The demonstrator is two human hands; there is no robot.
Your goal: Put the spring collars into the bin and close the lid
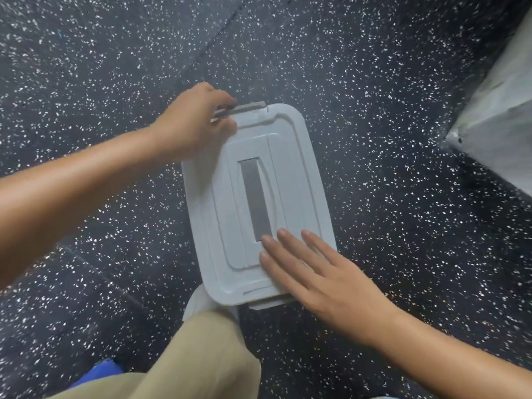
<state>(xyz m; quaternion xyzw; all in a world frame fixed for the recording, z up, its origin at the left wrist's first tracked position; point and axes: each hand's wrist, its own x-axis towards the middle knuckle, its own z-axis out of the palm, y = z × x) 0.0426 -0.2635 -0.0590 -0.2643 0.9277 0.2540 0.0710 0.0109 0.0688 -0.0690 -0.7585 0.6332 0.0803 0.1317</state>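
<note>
A dark rubber floor (374, 110) is filling nearly the whole view, black and speckled all over with small white and grey flecks. A thin seam (218, 33) is running diagonally across it from the upper middle toward the centre, and a second faint seam (100, 272) is crossing the lower left. At the right edge, a pale grey slab (501, 125) is jutting in at an angle, its lower corner resting against the floor; what it belongs to cannot be told. Soft, even light is falling over everything, casting only weak shadows.
</note>
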